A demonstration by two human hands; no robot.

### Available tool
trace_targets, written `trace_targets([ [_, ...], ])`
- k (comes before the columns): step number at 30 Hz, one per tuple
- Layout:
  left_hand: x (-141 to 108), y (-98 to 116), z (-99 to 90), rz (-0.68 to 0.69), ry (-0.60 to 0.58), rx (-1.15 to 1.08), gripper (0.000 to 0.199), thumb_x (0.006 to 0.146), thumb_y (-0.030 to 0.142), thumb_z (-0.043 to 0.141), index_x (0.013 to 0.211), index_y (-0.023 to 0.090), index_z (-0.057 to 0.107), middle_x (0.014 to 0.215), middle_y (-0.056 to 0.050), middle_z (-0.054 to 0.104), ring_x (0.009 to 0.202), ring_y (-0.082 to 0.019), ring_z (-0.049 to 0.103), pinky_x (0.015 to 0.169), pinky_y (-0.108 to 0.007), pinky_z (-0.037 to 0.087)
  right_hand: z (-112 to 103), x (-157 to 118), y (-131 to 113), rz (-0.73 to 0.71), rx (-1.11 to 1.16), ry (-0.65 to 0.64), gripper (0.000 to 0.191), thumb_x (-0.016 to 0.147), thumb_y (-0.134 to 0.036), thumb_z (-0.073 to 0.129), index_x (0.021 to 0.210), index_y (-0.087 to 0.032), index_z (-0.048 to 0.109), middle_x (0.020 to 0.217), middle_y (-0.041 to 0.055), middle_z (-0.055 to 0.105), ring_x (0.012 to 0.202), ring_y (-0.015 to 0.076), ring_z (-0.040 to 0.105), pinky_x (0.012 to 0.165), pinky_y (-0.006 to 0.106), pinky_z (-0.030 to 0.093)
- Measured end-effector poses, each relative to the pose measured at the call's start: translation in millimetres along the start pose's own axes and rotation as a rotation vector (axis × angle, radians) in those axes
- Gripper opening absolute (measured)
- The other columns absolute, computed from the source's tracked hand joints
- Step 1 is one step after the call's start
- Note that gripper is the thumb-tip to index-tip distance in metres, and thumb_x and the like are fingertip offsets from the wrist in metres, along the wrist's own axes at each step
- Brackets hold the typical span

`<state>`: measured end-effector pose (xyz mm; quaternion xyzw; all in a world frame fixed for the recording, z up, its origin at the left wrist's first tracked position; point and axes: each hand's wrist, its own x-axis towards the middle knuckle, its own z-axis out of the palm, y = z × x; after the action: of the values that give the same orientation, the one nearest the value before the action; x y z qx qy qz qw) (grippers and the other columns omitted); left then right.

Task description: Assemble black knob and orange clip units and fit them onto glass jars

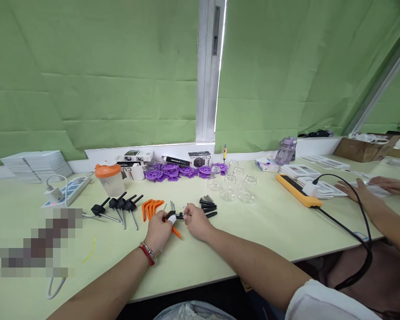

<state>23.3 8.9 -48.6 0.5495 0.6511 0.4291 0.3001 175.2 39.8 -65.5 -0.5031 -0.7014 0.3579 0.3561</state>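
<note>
My left hand (160, 229) is closed around a black plastic part with an orange arm (176, 232) sticking out toward me. Close against it, my right hand (196, 221) pinches something small at the part's right end; what it is cannot be made out. Just behind my hands lie several orange bent arms (150, 208) and some thin metal rods (172, 205). Black tapered sticks (209, 208) and a small heap of screws (206, 199) sit to the right of my right hand. To the left are black blocks with metal rods (121, 204).
Purple plastic discs (169, 172) and small printed boxes (200, 159) line the back. Clear glass-like cups (229, 189) stand right of centre, an orange-lidded bottle (109, 178) at left. A yellow power strip (296, 190) trails a black cable. At right, another person's hands (361, 193) work.
</note>
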Motion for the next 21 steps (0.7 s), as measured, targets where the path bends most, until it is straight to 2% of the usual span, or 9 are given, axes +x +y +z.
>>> trace_targets([
  [21,-1.9,2.7,-0.8,-0.025,0.005,0.028,0.011,0.066,0.030,0.057,0.066,0.020,0.051,0.056,0.000,0.044,0.054,-0.017,0.042,0.052,-0.028,0.029,-1.2,-0.4,-1.8,-0.003,-0.002,0.002,0.012,0.080,-0.014,0.050,0.090,-0.021,0.050,0.065,-0.0020,0.055,0.062,0.0128,0.052,0.059,0.023,0.036],
])
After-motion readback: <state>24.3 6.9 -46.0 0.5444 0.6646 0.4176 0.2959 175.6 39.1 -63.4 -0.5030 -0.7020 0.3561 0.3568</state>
